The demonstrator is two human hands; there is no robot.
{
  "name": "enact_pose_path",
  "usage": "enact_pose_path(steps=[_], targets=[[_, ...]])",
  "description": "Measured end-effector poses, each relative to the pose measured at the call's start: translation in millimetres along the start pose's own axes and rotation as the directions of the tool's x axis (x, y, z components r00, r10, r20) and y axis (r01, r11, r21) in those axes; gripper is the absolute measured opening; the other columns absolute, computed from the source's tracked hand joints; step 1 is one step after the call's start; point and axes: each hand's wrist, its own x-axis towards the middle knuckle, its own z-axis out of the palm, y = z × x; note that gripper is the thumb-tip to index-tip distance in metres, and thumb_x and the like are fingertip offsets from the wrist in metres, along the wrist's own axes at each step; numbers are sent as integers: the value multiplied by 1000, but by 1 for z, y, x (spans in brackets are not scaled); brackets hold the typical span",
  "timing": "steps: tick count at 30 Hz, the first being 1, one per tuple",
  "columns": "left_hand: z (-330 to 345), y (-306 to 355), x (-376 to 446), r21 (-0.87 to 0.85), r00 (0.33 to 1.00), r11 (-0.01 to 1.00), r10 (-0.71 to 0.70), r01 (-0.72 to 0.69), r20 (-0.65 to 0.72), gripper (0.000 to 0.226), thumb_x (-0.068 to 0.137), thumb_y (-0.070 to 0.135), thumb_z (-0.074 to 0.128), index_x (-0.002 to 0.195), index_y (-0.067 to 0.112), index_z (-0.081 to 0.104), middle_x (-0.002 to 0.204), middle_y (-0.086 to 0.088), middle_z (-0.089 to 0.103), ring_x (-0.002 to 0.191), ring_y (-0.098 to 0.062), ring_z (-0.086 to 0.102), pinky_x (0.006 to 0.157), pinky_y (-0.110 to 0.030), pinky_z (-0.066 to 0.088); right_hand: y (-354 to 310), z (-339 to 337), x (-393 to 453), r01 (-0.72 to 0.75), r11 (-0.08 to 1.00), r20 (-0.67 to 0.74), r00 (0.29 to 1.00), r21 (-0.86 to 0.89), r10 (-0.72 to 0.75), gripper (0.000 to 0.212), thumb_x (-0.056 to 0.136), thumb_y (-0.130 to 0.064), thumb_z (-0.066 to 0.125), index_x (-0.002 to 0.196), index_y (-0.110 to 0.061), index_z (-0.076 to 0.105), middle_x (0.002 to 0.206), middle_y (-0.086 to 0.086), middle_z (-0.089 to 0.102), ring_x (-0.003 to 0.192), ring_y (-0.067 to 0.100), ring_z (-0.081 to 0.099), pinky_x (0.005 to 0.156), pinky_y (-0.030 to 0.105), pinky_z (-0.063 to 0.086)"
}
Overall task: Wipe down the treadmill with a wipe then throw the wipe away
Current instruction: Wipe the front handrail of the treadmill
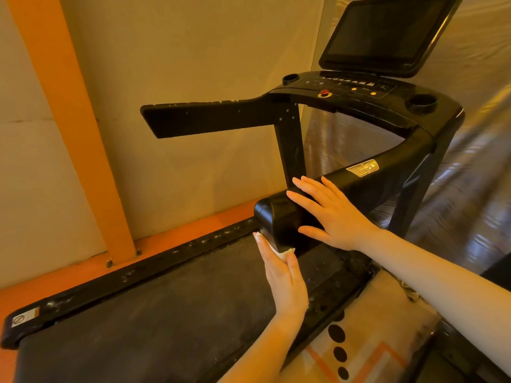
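Left hand [284, 275] pinches the white wipe [279, 251] against the end of the treadmill [177, 308]'s right handrail [345, 189]; right hand [329, 214] lies flat on top, grip released, fingers straight.

The floor [55, 283] ran orange along the wall. The black treadmill [154, 308] stood directly on it, its far side rail close to an orange post's [121, 244] bolted foot. On the near side lay a pale patterned mat [367, 344].
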Motion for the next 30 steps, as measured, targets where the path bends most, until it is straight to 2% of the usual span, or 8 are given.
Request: enact_pose_path(steps=[2, 5, 8, 9, 12, 17, 26, 30], targets=[[-4, 13, 5, -6, 999, 999, 41, -41, -5, 73, 100, 49, 42, 149, 54, -12, 157, 33, 15, 133, 3, 43, 121, -47, 25, 0, -1, 1, -13, 1000, -8, 1000, 13, 13, 62, 100, -62, 31, 155, -34, 21, 163, 5, 25, 152, 23, 17, 121, 49, 13], [-12, 36, 18, 39, 982, 982, 187, -186, -32, 79, 104, 23, 47, 150, 49, -11, 147, 50, 12, 129, -5, 49, 120, -46, 27, -1, 1, 1, -23, 1000, -15, 1000, 14, 24, 62, 100, -61, 31, 154, -34, 22, 163, 6, 25, 151, 24, 18, 121, 49, 13], [-25, 50, 36, 237, 912, 886, 411, -399, -1, 73, 103, 21, 47, 149, 56, 3, 163, 24, -2, 153, -16, 11, 121, -48, 18, -1, -1, 1, -15, 1000, -15, 1000, 15, 15, 62, 101, -61, 31, 155, -33, 20, 163, 5, 24, 151, 23, 16, 121, 47, 11], [-29, 52, 44, 317, 898, 848, 440, -425, 26, 70, 101, 17, 50, 148, 54, 12, 163, 20, 4, 152, -17, 11, 120, -46, 18, -1, -2, 1, -16, 1000, -12, 1000, 19, 16, 62, 101, -61, 31, 155, -34, 20, 163, 4, 23, 151, 22, 16, 121, 46, 10], [-39, 60, 58, 461, 855, 737, 506, -494, 108, 54, 97, 12, 58, 141, 34, 36, 152, -3, 41, 139, -28, 38, 112, -40, 29, 4, -7, 1, -60, 997, -2, 998, 43, 60, 62, 101, -62, 31, 156, -34, 22, 164, 2, 20, 152, 19, 13, 121, 42, 6], [-52, 80, 72, 548, 888, 699, 361, -459, 285, 39, 101, 29, 51, 139, 22, 54, 144, 2, 51, 135, -15, 42, 111, -24, 29, 25, -21, -7, -145, 989, 0, 989, 3, 145, 61, 101, -61, 30, 155, -33, 25, 164, 3, 22, 151, 21, 17, 120, 45, 10], [-63, 117, 113, 501, 826, 659, 406, -561, 390, 38, 102, 26, 49, 139, 18, 54, 140, 0, 53, 131, -12, 46, 111, -26, 35, 28, -41, 3, -263, 964, 45, 964, 36, 261, 70, 95, -67, 22, 155, -31, 27, 162, 1, 28, 149, 20, 25, 118, 38, 9], [-60, 120, 132, 532, 813, 618, 387, -579, 435, 40, 102, 26, 49, 141, 18, 52, 141, -1, 51, 132, -12, 45, 111, -24, 34, 27, -45, 5, -265, 963, 68, 963, 56, 261, 71, 94, -66, 24, 155, -29, 29, 160, 4, 31, 148, 23, 28, 118, 45, 19]])
